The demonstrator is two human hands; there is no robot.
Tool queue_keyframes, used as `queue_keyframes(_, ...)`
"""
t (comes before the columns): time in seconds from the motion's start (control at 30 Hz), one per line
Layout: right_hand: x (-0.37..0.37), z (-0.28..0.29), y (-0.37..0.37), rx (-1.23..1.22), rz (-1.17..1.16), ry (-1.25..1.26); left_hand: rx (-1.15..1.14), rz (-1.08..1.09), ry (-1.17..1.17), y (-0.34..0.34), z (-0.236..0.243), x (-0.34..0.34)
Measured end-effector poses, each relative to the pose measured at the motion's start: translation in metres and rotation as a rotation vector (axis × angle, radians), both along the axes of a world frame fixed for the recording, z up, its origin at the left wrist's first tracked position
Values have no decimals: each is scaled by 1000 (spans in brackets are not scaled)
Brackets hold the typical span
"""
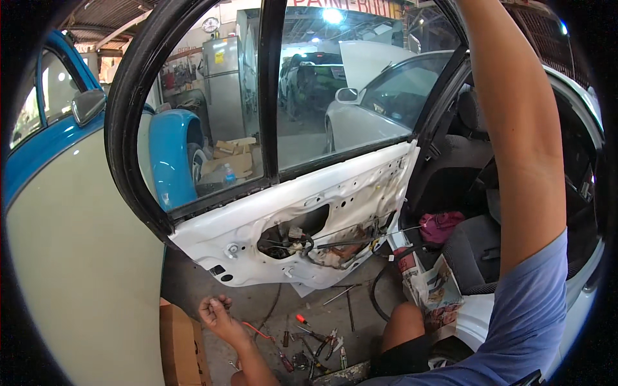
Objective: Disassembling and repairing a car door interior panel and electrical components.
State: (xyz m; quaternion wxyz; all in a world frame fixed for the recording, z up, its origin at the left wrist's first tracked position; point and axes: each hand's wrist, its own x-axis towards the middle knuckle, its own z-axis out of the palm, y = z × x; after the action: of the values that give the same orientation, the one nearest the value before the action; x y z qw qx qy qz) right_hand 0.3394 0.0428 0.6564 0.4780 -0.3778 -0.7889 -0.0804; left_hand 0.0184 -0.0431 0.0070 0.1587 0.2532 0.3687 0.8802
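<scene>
We find tools laid near the lower edge of the door, presumably for reach; left hand curled, grasp unclear; right hand out of view, state undetermined.

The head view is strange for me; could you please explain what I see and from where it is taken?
No machine here: a camera on a person's head looks down at their work. Ahead is a white car door, its inner metal bare. The left hand is low, fingers curled; I cannot tell whether it holds anything. The right arm reaches past the top edge, so the right hand is out of sight. Tools lie on the floor, near a cardboard box.
</scene>
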Motion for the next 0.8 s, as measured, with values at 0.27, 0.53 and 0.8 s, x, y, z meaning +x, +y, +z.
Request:
queue_keyframes(0.27,0,-13,-7,23,37,30,-22,6,-30,-3,5,5)
queue_keyframes(0.53,7,-6,-1,111,30,-11,99,-453,206,-3,-15,22)
queue_keyframes(0.8,-3,-15,-17,122,-57,95,-110,-612,391,0,-9,58)
